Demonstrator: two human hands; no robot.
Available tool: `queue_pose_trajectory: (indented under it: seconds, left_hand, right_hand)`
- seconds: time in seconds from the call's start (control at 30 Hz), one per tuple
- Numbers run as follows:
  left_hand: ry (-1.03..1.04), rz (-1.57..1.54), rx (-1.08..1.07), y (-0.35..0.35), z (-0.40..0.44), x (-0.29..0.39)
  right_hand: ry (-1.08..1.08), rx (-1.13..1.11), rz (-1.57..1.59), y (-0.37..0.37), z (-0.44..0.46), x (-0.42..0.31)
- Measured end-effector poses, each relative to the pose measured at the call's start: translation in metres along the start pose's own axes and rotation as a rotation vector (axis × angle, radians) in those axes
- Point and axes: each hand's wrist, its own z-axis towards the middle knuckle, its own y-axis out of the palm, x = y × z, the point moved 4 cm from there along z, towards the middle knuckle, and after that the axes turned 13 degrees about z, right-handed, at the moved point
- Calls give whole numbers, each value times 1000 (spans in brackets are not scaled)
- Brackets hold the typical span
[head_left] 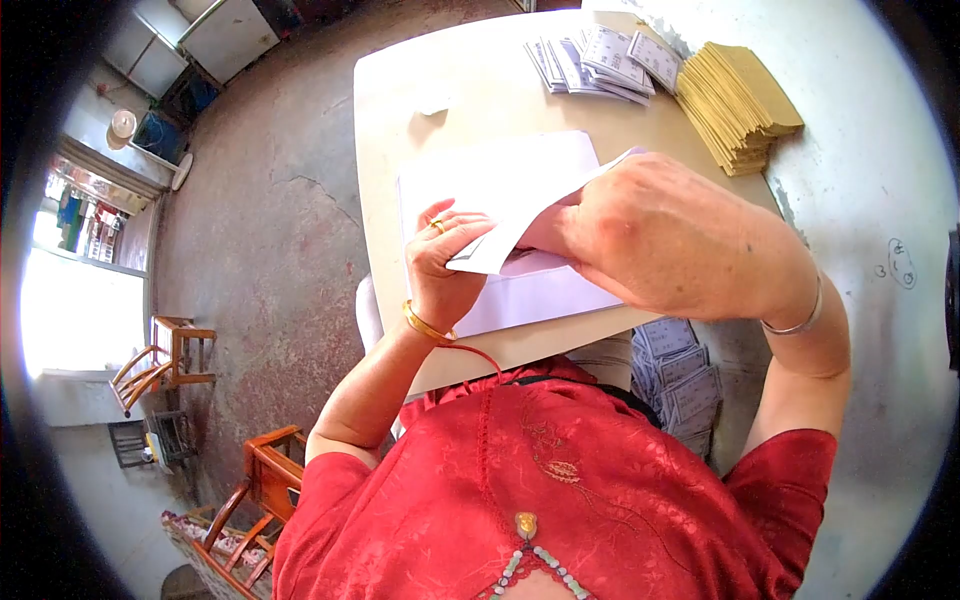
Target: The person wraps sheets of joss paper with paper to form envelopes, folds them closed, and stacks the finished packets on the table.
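A white paper sheet [515,222] is lifted and curved between my hands, above larger pale sheets [540,300] lying on the table. My left hand [447,255], with a ring on one finger, is closed on the sheet's left edge. At the sheet's right side is my right hand [625,225], its back facing up and its fingers curled at the paper. Part of those fingers is hidden behind the sheet and under the hand.
Printed packets [600,65] lie at the table's back, beside a stack of brown envelopes [735,105] near the wall. More printed packets [680,375] are piled below the near right edge. Wooden chairs [275,480] stand at the left.
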Motion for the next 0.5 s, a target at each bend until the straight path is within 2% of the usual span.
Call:
queue_pose_trajectory:
  seconds: [0.2, 0.33, 0.43, 0.5]
  left_hand:
    - [-92, -21, -44, 3, -4, 5]
    - [-45, 2, -59, 8, -10, -2]
    - [-93, -80, -47, 5, -7, -1]
    - [-140, -151, -36, 5, -6, -1]
  right_hand:
    - [-21, 0, 80, 1, 1, 8]
    - [23, 12, 80, 4, 3, 11]
    - [30, 102, 75, 2, 6, 7]
    - [-49, 265, 14, 1, 8, 5]
